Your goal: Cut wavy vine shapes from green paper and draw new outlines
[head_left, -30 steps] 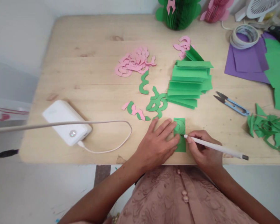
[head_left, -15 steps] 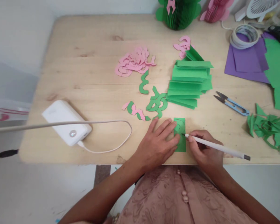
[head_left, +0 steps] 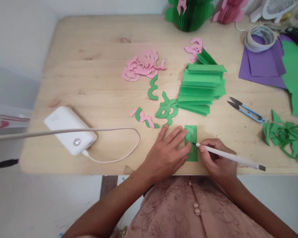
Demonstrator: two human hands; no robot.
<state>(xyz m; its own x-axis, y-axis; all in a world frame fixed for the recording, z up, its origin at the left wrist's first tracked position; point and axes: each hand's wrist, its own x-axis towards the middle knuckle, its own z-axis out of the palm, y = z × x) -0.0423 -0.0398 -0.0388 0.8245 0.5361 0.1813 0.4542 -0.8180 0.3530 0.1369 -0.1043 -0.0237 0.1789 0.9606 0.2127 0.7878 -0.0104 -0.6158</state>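
Note:
A small green paper rectangle (head_left: 193, 152) lies near the table's front edge, with a curved line drawn on its upper half. My left hand (head_left: 167, 150) rests flat with its fingers spread, the fingertips pressing the paper's left side. My right hand (head_left: 217, 158) grips a white pen (head_left: 228, 154), its dark tip at the paper near the drawn curve. Just beyond my left hand lie green cut-out curls (head_left: 167, 109) and a twisted pink and green strip (head_left: 144, 118). Folded green paper strips (head_left: 201, 86) are piled behind the rectangle.
Pink cut-outs (head_left: 141, 66) lie farther back. Blue thread snips (head_left: 248, 110) and green scraps (head_left: 285, 135) are on the right, below tape rolls (head_left: 259, 39) on purple paper (head_left: 243, 67). A white power bank (head_left: 69, 129) with a cable sits at left.
The pen tip has shifted very slightly left on the green paper along with my right hand. My left hand stays in place.

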